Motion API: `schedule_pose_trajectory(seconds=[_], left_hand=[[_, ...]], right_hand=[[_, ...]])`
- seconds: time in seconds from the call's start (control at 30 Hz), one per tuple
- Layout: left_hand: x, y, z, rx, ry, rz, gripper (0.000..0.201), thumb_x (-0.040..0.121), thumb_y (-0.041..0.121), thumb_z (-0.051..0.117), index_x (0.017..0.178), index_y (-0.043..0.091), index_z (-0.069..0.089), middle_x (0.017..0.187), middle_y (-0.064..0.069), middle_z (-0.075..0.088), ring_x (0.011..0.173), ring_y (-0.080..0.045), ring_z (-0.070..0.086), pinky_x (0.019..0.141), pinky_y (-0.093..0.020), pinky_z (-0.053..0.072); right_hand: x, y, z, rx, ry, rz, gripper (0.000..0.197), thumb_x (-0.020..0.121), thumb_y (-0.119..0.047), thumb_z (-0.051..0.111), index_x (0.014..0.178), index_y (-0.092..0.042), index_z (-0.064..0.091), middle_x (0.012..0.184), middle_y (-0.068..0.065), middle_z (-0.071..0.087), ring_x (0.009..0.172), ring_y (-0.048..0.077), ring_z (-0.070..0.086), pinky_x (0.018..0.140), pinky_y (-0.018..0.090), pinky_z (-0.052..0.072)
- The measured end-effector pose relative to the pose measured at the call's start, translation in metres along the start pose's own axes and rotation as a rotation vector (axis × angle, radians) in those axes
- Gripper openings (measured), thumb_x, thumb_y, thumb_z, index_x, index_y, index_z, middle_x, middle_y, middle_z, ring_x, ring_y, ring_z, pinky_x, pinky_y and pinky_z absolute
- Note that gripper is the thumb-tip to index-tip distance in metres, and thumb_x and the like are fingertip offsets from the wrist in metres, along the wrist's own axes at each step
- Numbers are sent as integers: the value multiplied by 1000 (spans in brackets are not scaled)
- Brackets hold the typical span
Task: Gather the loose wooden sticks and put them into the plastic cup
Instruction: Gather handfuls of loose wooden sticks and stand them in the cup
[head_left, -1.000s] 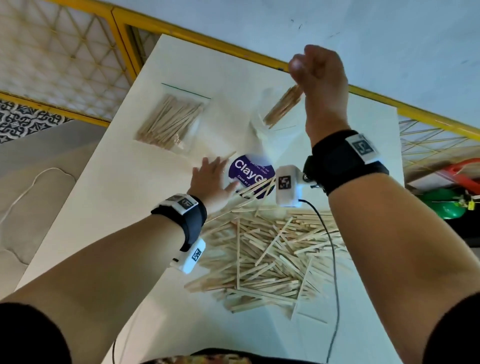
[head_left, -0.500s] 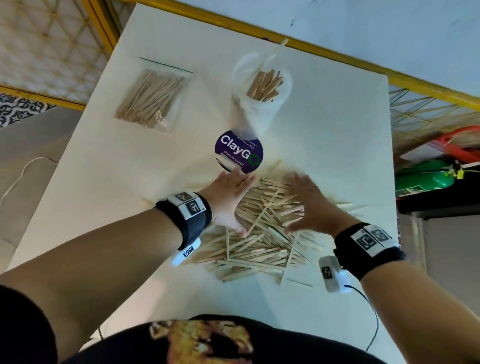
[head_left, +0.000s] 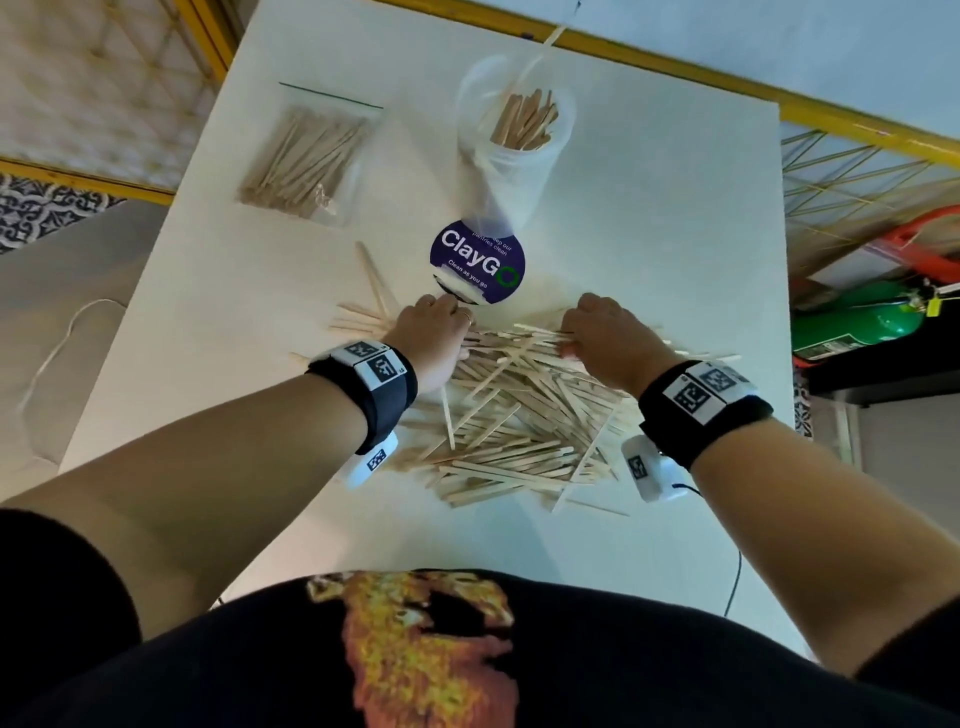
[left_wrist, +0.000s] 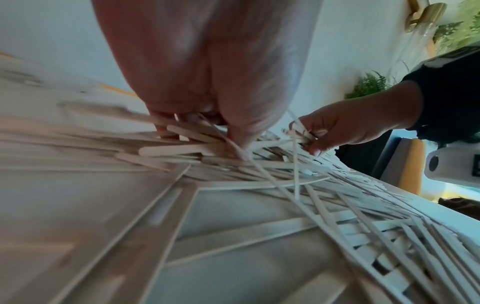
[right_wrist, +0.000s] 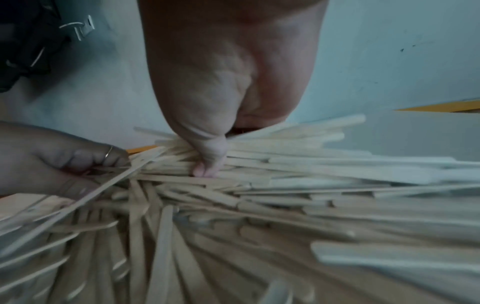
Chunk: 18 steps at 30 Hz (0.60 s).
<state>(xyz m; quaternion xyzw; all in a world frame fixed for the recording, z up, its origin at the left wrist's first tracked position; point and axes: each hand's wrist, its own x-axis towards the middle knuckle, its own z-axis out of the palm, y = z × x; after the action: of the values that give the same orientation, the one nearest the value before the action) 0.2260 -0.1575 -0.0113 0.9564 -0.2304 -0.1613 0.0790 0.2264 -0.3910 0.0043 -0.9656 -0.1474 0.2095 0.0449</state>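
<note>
A heap of loose wooden sticks (head_left: 514, 410) lies on the white table (head_left: 649, 234) in front of me. The clear plastic cup (head_left: 511, 150) stands behind it with several sticks inside. My left hand (head_left: 434, 332) is at the heap's far left end, fingers curled around a bundle of sticks (left_wrist: 182, 144). My right hand (head_left: 605, 332) is at the far right end, fingers and thumb curled around a bundle of sticks (right_wrist: 259, 152). In the right wrist view the left hand (right_wrist: 64, 162) pinches the sticks' ends.
A clear zip bag of sticks (head_left: 304, 158) lies at the table's back left. A round purple sticker (head_left: 478, 262) sits between cup and heap. A green cylinder (head_left: 857, 319) lies beyond the table's right edge. A cable (head_left: 735, 577) runs from my right wrist.
A second ago my right hand was over the cup dropping sticks. It came down onto the heap. Both hands lay flat half a second ago and have now curled around sticks.
</note>
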Motion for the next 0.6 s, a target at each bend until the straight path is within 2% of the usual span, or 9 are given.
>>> schedule_pose_trajectory(seconds=[0.07,0.1,0.17,0.2,0.27,0.33,0.4,0.5,0.6], left_hand=[[-3,-6,-1,-62,34,-7,32,95,22,53,120,3,54,115,-14,51,105,-31,50,89,-41,44],[-4,-10,-2,-101,59,-12,28,95,21,52,116,2,55,111,-15,51,101,-31,51,86,-41,45],[-6,-15,-7,-211,109,-53,22,97,20,48,107,1,54,97,-13,54,88,-30,54,73,-38,45],[-8,-15,-10,-265,129,-85,19,98,19,46,102,2,52,87,-10,53,79,-27,55,64,-34,41],[-8,-16,-18,-360,168,-136,14,100,18,40,95,5,46,74,-4,49,66,-21,49,52,-29,31],[-9,-14,-29,-475,233,-159,13,100,18,36,94,8,43,77,-5,50,65,-19,46,54,-29,31],[-9,-12,-41,-610,308,-180,14,99,16,33,92,9,42,80,-4,48,65,-18,43,57,-30,31],[-8,-5,-56,-772,392,-196,17,101,19,32,88,10,40,78,-2,42,59,-14,35,51,-26,28],[-3,2,-60,-876,412,-205,19,102,20,32,90,11,43,78,-1,44,64,-14,39,59,-25,34]], right_hand=[[0,3,-9,60,15,16,18,95,-20,53,106,-6,56,109,15,53,106,35,52,87,42,44],[0,4,-14,101,33,31,12,96,-17,50,100,-7,54,101,13,55,98,34,54,79,38,43],[-3,5,-27,195,71,59,6,95,-8,43,92,-10,48,83,3,54,79,30,54,63,31,35],[-5,4,-32,250,99,66,9,94,-5,40,91,-12,46,80,0,54,74,26,52,59,30,34],[-6,-3,-45,406,176,75,11,95,-6,38,95,-11,47,82,-2,57,71,18,51,56,15,37],[-4,-14,-57,586,287,117,12,97,-11,41,100,-13,52,80,-9,56,68,8,50,54,5,37],[2,-24,-67,775,391,152,10,97,-14,46,101,-14,55,76,-14,53,66,2,47,53,6,35],[9,-40,-78,936,530,174,4,94,-25,55,96,-22,57,74,-7,51,62,7,44,51,10,33],[14,-53,-80,1137,596,225,24,79,-44,69,94,-28,59,65,-6,40,58,13,40,57,22,38]])
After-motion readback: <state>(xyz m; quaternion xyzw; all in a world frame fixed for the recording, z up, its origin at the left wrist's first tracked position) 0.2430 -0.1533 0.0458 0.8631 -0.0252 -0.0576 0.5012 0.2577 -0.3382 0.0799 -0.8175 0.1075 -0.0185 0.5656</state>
